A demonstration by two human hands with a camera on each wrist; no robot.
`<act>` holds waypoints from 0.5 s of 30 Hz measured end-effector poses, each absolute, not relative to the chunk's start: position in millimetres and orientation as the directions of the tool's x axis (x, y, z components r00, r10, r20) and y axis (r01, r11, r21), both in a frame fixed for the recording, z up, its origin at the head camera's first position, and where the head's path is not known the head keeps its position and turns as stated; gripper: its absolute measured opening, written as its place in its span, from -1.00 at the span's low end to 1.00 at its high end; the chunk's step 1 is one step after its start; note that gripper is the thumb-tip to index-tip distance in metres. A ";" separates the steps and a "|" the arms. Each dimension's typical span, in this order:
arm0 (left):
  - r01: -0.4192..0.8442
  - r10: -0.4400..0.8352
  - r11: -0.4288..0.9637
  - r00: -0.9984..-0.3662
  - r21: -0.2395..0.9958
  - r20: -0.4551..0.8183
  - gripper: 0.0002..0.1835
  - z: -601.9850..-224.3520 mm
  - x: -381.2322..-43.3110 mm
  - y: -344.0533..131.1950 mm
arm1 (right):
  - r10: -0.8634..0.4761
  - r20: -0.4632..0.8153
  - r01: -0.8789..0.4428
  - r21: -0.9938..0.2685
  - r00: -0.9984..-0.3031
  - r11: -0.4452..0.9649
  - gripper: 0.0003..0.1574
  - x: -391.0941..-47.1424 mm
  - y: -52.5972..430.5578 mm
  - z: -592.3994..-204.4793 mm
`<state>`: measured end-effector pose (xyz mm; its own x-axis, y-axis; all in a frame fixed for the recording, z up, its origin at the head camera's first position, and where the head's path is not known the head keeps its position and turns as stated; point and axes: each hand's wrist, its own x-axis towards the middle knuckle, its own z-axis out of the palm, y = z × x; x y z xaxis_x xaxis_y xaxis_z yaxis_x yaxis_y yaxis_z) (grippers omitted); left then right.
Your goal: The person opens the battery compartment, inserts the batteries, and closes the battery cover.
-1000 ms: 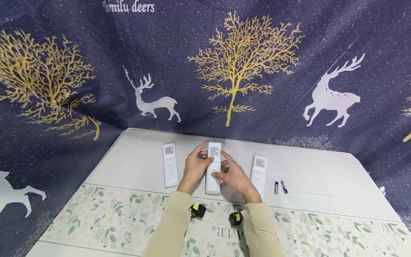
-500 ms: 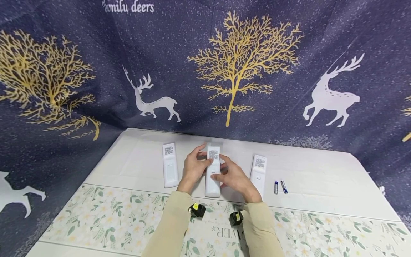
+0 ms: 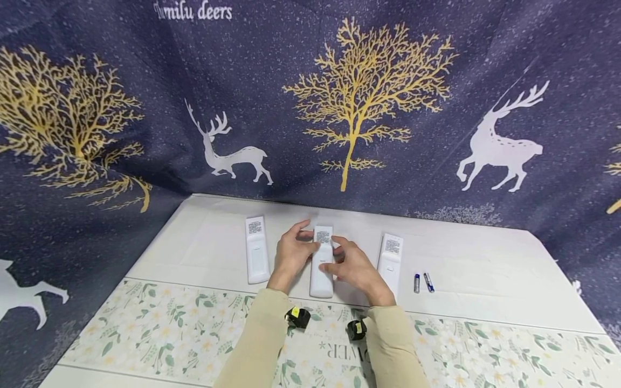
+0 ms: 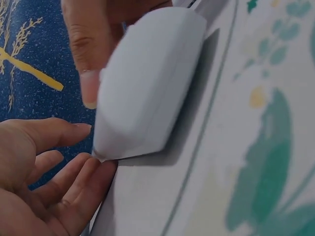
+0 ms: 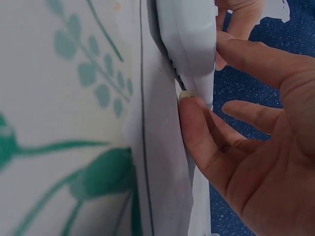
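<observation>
My left hand (image 3: 292, 252) and right hand (image 3: 355, 265) grip the middle remote (image 3: 324, 255), right thumb (image 3: 330, 268) on its cover (image 3: 321, 281) — probably working it open; next calls, I'd guess, for steady sliding pressure.

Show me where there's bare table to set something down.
Free: the table right of the batteries, and left of the left remote. Crowded: the middle, where left hand and right hand hold the middle remote near the right remote.

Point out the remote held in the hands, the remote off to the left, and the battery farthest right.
Held remote (image 3: 324, 255), head view: middle of its white casing.
Left remote (image 3: 257, 254), head view: middle of its upward-facing side.
Rightmost battery (image 3: 429, 282), head view: middle of its casing.
</observation>
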<state>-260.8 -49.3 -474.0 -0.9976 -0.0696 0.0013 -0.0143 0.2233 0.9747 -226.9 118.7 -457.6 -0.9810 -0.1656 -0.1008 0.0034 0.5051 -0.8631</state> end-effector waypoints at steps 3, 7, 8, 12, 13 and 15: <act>-0.013 -0.066 0.186 -0.998 0.982 -0.001 -0.25 -474.8 -261.4 -50.4 | -0.162 -0.102 0.005 -0.860 -0.981 0.511 0.04 -226.8 118.2 -457.5; -0.017 -0.065 0.169 -0.998 0.985 -0.006 -0.24 -475.5 -261.6 -50.8 | -0.164 -0.100 0.003 -0.862 -0.981 0.508 0.03 -226.7 118.3 -458.4; -0.018 -0.065 0.169 -0.998 0.985 -0.007 -0.24 -475.5 -261.4 -50.9 | -0.164 -0.101 0.004 -0.862 -0.981 0.506 0.02 -226.6 118.4 -458.7; -0.022 -0.071 0.171 -0.997 0.985 -0.010 -0.25 -474.4 -259.7 -50.6 | -0.168 -0.102 0.003 -0.864 -0.980 0.503 0.01 -225.9 119.0 -458.5; -0.021 -0.073 0.174 -0.997 0.985 -0.009 -0.26 -474.0 -259.4 -50.4 | -0.168 -0.102 0.003 -0.864 -0.980 0.503 0.01 -226.0 119.1 -458.5; -0.023 -0.079 0.175 -0.997 0.984 -0.009 -0.26 -473.5 -259.2 -50.2 | -0.170 -0.100 0.001 -0.864 -0.980 0.503 0.01 -225.9 119.4 -458.3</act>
